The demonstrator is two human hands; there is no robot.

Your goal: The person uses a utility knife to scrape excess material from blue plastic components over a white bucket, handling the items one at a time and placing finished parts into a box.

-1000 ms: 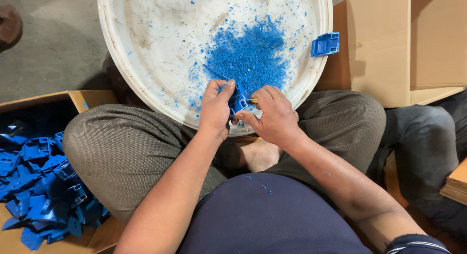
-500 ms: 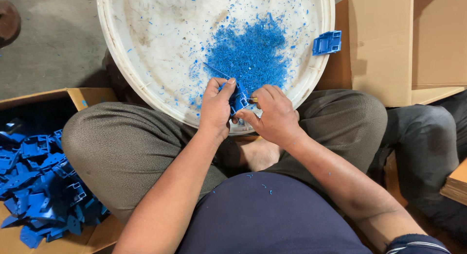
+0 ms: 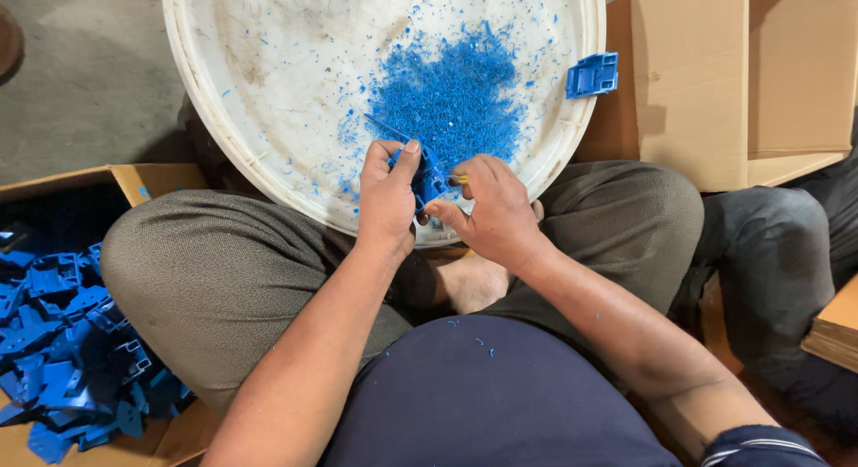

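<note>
Sitting cross-legged, you are holding a small blue part [image 3: 429,179] between both hands, just over the near rim of the white tub [image 3: 214,100] resting against your knees. Your left hand [image 3: 386,199] is closing around the part's left side, thumb up along its top edge. Your right hand [image 3: 492,208] is pinching the other side with curled fingers, and a small yellow tool tip [image 3: 460,178] is showing at your fingertips, touching the part. Blue shavings [image 3: 451,100] are lying heaped in the tub just beyond your hands. Another blue part [image 3: 592,75] is sitting on the tub's right rim. A cardboard box [image 3: 152,176] at your left knee is holding a pile of blue parts [image 3: 63,342]. A second box [image 3: 742,74] is standing open on your right.
</note>
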